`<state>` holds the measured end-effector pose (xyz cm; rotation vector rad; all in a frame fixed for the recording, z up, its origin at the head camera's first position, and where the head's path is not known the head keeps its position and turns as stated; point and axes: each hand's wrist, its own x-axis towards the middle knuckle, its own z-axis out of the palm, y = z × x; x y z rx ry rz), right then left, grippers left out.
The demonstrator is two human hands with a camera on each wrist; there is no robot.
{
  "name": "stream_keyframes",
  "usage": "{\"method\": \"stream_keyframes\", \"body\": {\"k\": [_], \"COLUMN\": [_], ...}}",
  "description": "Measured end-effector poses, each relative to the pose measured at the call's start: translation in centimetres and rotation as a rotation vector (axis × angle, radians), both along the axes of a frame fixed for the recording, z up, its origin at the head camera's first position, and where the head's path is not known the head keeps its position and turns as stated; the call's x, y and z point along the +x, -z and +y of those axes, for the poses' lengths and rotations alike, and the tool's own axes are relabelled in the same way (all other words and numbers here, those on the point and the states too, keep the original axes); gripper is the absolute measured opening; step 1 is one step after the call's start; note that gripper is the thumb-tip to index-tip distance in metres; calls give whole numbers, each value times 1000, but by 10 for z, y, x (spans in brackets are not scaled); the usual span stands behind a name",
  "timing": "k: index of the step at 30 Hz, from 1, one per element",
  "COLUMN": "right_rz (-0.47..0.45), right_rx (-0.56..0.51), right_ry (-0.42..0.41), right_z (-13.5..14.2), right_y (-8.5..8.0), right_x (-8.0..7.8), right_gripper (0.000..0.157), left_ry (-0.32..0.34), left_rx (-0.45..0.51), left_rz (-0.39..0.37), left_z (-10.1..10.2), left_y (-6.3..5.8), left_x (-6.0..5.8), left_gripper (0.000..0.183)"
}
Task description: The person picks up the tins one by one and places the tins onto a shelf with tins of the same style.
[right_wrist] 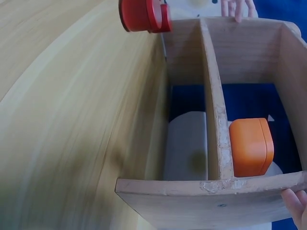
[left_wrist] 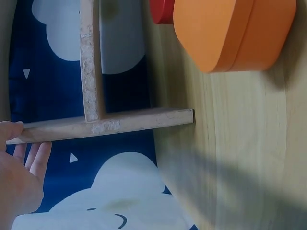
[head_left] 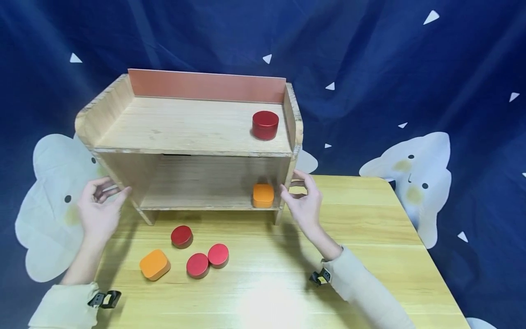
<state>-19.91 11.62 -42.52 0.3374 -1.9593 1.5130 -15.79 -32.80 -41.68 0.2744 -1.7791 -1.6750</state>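
Note:
A two-tier wooden shelf (head_left: 185, 128) stands at the back of the table, between both hands. My left hand (head_left: 99, 212) pinches the front edge of its left side panel, thumb inside and fingers outside, as the left wrist view also shows. On the opposite side my right hand (head_left: 305, 203) grips the right panel's front edge between thumb and fingers. A round red tin (head_left: 265, 125) sits at the right of the top board. Below it, an orange rounded-square tin (head_left: 263, 195) rests at the right end of the lower board (right_wrist: 218, 115).
In front of the shelf, several tins lie on the wooden table (head_left: 349, 228): a dark red one (head_left: 181, 236), two lighter red ones side by side (head_left: 197, 265), and an orange one (head_left: 155, 264). A blue curtain (head_left: 370, 68) with cloud shapes hangs behind.

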Motion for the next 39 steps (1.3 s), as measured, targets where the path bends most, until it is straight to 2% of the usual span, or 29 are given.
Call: {"method": "stream_keyframes", "body": {"k": [5, 13, 28, 39], "right_rz": [-2, 11, -18, -35], "right_rx": [-1, -8, -17, -45], "right_ry": [4, 20, 62, 92], "right_z": [7, 18, 39, 54], "right_y": [1, 1, -1, -2], "right_x": [1, 1, 5, 5], "right_gripper": [47, 47, 47, 47], "left_ry": [7, 50, 67, 90], "left_rx": [-25, 9, -137, -175], "left_rz": [-14, -24, -59, -87], "left_z": [5, 13, 31, 46], "left_y": [0, -2, -4, -2], "left_x": [0, -1, -3, -5], "left_gripper": [47, 48, 41, 39]}}
